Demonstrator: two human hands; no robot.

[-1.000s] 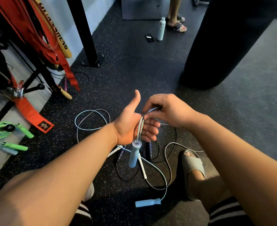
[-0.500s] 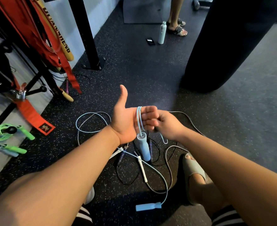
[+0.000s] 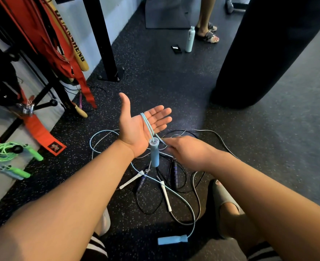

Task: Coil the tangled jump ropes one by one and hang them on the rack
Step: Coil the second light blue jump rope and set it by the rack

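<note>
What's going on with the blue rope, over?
Left hand open, blue rope looped over palm. Right hand pinches its cord. Other ropes tangled on floor below, over.

Holding left hand (image 3: 138, 125) palm up, fingers straight and spread, thumb raised. Reaching right hand (image 3: 187, 153) across, knuckles up, fingertips beside left wrist; grip blurred, unclear. Stretching both forearms forward.

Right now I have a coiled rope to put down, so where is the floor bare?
Bare floor lies between the punching bag and the right hand, and between the black post and the left hand draped with blue rope. Crowded: the rope tangle beneath both hands, and the rack side with the green rope.
</note>
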